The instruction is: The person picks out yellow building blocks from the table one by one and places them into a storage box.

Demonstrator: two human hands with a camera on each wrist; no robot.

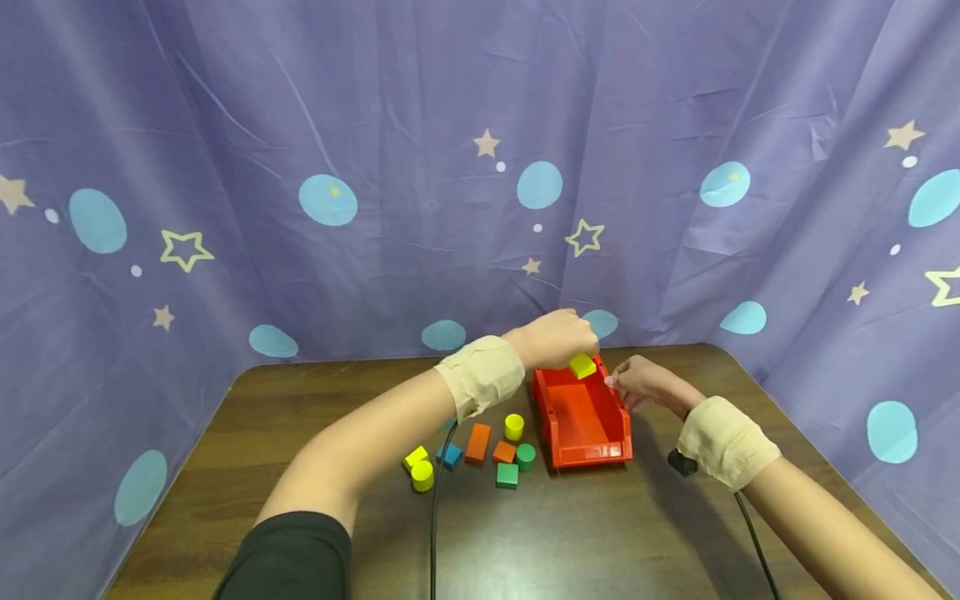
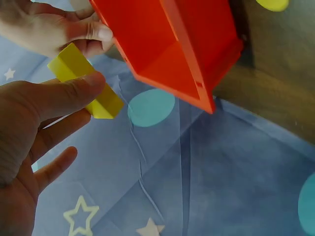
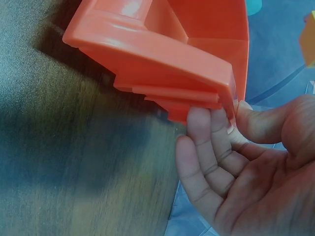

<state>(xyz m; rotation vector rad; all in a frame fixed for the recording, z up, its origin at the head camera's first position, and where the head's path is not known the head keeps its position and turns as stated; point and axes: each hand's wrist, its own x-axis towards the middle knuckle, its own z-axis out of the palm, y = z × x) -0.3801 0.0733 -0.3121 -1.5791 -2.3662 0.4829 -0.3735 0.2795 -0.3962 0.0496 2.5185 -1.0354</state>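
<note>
My left hand pinches a yellow rectangular block between thumb and fingers, above the far end of the red open-front bin. In the left wrist view the last fingers of that hand stay spread away from the block. At the bin's far right side, my right hand grips the wall, with the thumb at the rim and fingertips under the outer ledge. The head view shows the yellow block just inside the bin's outline, held off its floor.
Left of the bin lie several blocks: a yellow cylinder, an orange block, a green cylinder, a green block, a blue block and another yellow cylinder. A patterned curtain hangs behind the wooden table.
</note>
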